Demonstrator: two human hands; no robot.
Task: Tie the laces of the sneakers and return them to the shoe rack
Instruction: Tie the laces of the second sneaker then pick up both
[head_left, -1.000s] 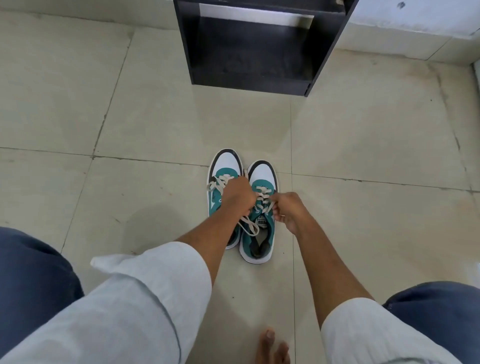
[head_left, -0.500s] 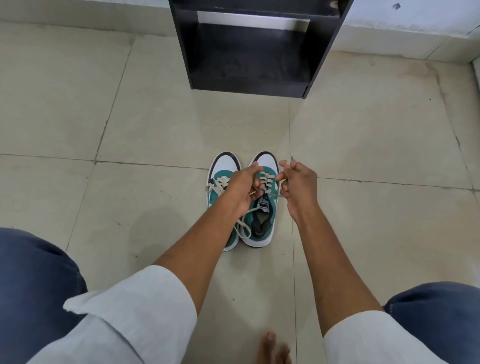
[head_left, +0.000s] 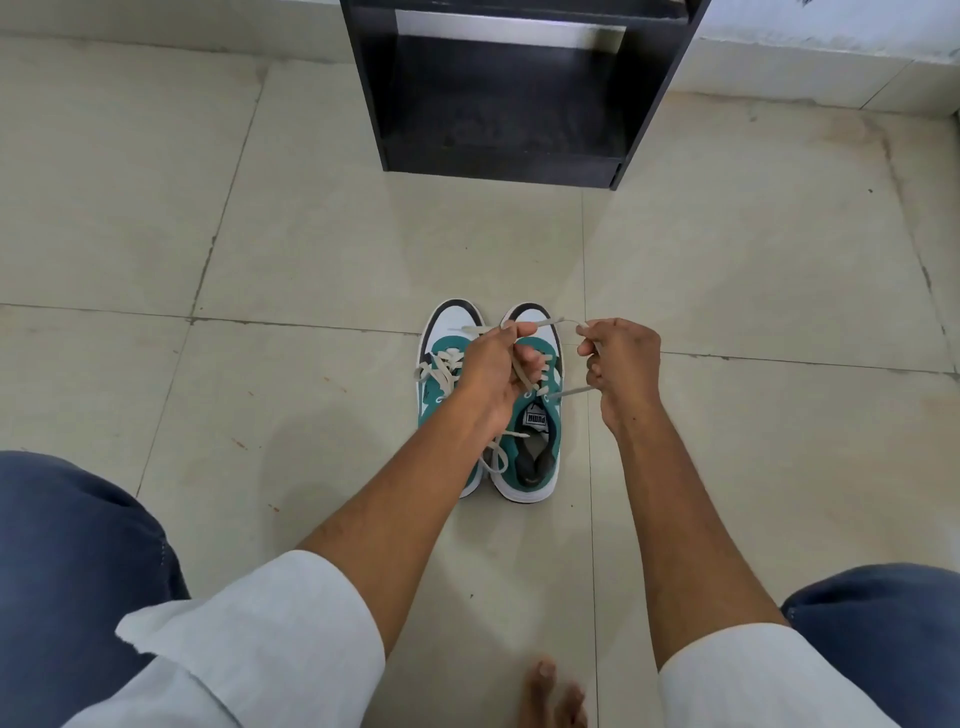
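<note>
Seen from above, two teal and white sneakers (head_left: 491, 400) sit side by side on the tiled floor (head_left: 260, 249), a short way in front of an empty black shoe rack (head_left: 509, 88). A moment ago both hands were low on the right-hand sneaker's laces; now they have lifted and drawn apart. The left hand (head_left: 491, 371) has its fingers clamped on one cream lace end (head_left: 550, 323), and the right hand (head_left: 621, 366) has its fingers pinched on the other, pulling them taut. This suggests the first knot is only starting. The left forearm hides much of the left-hand sneaker, so whether its laces are tied is unclear. The rack's top is cut off.
</note>
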